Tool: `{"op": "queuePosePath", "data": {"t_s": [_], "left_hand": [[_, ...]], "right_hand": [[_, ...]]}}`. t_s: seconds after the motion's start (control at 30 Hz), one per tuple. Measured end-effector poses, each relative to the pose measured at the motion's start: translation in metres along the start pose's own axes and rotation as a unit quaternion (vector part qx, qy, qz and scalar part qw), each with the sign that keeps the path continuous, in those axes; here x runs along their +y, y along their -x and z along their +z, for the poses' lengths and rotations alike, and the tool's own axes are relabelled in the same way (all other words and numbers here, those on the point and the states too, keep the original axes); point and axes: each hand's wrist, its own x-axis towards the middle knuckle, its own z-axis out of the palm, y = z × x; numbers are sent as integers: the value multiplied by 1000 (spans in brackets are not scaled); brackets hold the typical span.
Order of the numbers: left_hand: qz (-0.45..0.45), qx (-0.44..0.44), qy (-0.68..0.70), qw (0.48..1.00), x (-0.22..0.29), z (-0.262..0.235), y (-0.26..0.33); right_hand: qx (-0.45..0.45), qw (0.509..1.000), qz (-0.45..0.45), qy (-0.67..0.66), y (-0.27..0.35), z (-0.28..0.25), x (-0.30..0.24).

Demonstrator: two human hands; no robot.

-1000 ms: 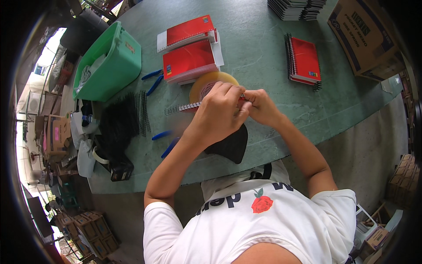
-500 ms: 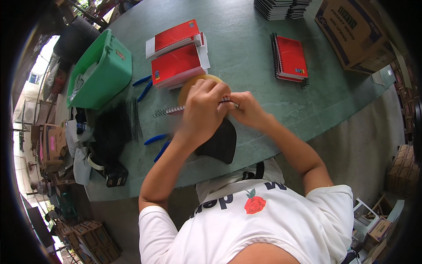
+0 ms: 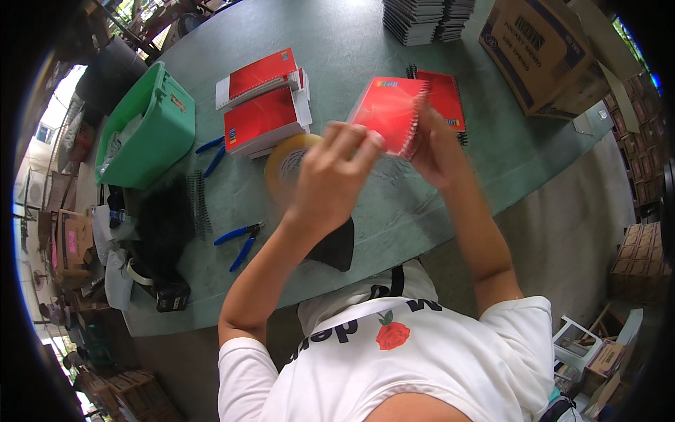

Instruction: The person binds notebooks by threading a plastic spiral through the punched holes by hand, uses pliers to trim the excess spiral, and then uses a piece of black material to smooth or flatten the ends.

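A small red spiral notebook (image 3: 390,109) is raised above the table, tilted, its coil along the right edge. My right hand (image 3: 437,151) grips it by that coil side, with most of the fingers hidden behind it. My left hand (image 3: 332,172), a little blurred, pinches its lower left edge between thumb and fingers. Behind the raised notebook a stack of red spiral notebooks (image 3: 444,95) lies on the table. Left of my left hand sits a yellowish roll of tape (image 3: 275,172). A flat black piece (image 3: 336,247) is partly hidden under my left forearm.
Two stacks of red-covered pads (image 3: 260,121) lie farther left. Two blue-handled pliers (image 3: 242,246) (image 3: 213,151) rest near them. Black wire coils (image 3: 199,204) and a green bin (image 3: 165,116) stand left. At the back are stacked notebooks (image 3: 415,21); a cardboard box (image 3: 534,60) stands right.
Both hands were together at the notebook's coil, low over the table. The notebook is now lifted and turned cover up, and my right hand has moved right and farther away. The view has shifted slightly.
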Motion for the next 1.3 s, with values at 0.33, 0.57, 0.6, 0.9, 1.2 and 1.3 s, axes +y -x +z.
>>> {"op": "queuePosePath", "data": {"t_s": [0.33,0.57,0.6,0.9,1.2,1.3], "left_hand": [[-340,-22,-30,940,-74,-79,87],[-508,-131,-230,820,-135,-85,232],[-508,-116,-214,826,-137,-81,233],[-560,-87,-288,772,-129,-103,215],[-557,354,162,734,-113,-153,190],[-469,408,330,711,-109,-170,210]], "right_hand": [[143,786,-90,594,-63,-142,-39],[156,887,-75,428,-52,-146,-23],[170,865,-79,466,-56,-149,-22],[38,555,-339,759,-86,-29,-25],[-360,366,-331,791,-97,161,120],[-409,341,-196,824,-104,182,115]]}}
